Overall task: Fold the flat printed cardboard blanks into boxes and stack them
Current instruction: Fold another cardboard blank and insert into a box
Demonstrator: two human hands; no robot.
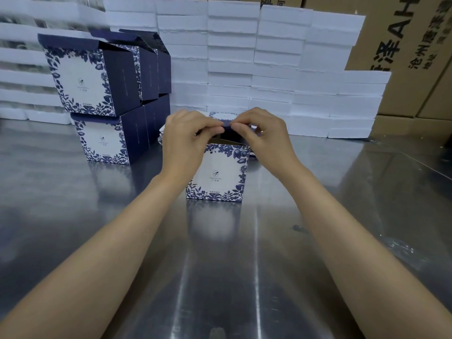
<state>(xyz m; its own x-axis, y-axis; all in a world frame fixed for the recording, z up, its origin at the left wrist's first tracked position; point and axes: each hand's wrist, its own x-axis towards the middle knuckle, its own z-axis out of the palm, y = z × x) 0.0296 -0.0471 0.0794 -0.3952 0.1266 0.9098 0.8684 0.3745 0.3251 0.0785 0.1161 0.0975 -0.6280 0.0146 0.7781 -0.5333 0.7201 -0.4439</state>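
Observation:
A white box with blue floral print (216,173) stands upright on the steel table (220,265) at the centre. Its top is open, and a dark blue flap (227,127) stands above the opening. My left hand (188,138) and my right hand (263,135) both pinch that flap from either side, fingertips almost meeting. Behind the box lie flat printed blanks (223,116), mostly hidden by my hands. At the left, folded boxes (105,99) with open tops are stacked two high in rows.
White foam slabs (269,64) are piled in a wall along the back of the table. Brown shipping cartons (403,45) stand at the right rear. A small dark scrap (297,227) and clear plastic film (396,243) lie on the table at the right.

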